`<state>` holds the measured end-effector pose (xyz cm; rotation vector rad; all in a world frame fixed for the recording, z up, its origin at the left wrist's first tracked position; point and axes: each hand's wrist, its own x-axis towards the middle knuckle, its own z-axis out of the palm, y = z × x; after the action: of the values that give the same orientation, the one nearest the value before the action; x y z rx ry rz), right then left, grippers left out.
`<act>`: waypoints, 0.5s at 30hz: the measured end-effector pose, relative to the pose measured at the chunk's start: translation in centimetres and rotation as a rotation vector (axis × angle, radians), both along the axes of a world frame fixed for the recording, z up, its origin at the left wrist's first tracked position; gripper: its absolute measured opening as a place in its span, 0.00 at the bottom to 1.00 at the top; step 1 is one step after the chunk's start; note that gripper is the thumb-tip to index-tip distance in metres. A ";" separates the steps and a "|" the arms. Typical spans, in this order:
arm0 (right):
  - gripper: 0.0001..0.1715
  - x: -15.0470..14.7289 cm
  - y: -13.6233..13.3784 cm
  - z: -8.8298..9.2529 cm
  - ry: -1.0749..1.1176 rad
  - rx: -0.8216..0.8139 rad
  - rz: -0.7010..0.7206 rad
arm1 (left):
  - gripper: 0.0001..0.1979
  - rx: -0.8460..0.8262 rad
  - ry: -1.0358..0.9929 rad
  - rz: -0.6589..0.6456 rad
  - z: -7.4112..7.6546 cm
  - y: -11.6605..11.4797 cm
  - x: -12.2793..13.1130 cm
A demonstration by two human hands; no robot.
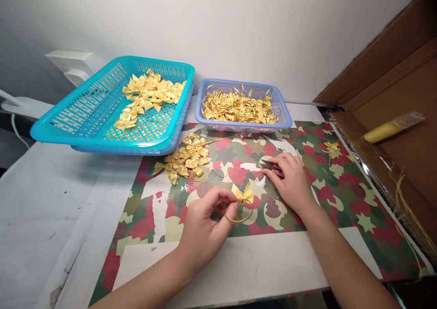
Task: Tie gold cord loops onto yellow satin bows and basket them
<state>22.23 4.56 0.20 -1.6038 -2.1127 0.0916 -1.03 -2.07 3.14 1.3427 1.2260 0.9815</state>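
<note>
My left hand (pixel 206 222) pinches a yellow ribbon bow (pixel 243 194) between thumb and fingertips. From the bow a loop of thin gold cord (pixel 244 220) hangs below the fingers. Resting low over the patterned sheet, my right hand (pixel 292 181) is closed around small dark-bladed thread snips (pixel 271 165), blades pointing left. Their handles are partly hidden by the fingers. Left of the snips, loose strands of cord (pixel 221 170) lie on the sheet. A pile of loose yellow bows (pixel 186 159) sits beyond my left hand.
A turquoise basket (pixel 112 138) of bows stands at the back left, stacked on a blue one. Behind my hands a periwinkle basket (pixel 244 127) holds bows with gold cords. Cardboard (pixel 385 72) walls the right side, with a yellow tube (pixel 392 127) against it. Camouflage-like paper (pixel 321 177) covers the table.
</note>
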 end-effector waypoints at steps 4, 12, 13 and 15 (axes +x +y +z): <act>0.11 -1.2 -0.7 0.8 0.084 0.055 0.030 | 0.04 0.095 0.100 0.025 0.2 -0.2 -0.1; 0.16 -5.9 -5.6 2.7 0.743 -0.394 0.431 | 0.21 0.426 0.133 -0.041 0.1 -0.6 -0.4; 0.15 -6.2 -5.9 2.6 0.805 -0.410 0.422 | 0.23 0.455 0.140 -0.056 0.0 -0.7 -0.5; 0.14 -6.6 -6.2 2.4 0.910 -0.443 0.379 | 0.27 0.479 0.159 -0.075 -0.2 -0.8 -0.4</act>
<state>15.65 -1.65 2.62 -1.0056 -1.6519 1.2308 -1.45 -2.92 2.93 1.8559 1.0833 1.1790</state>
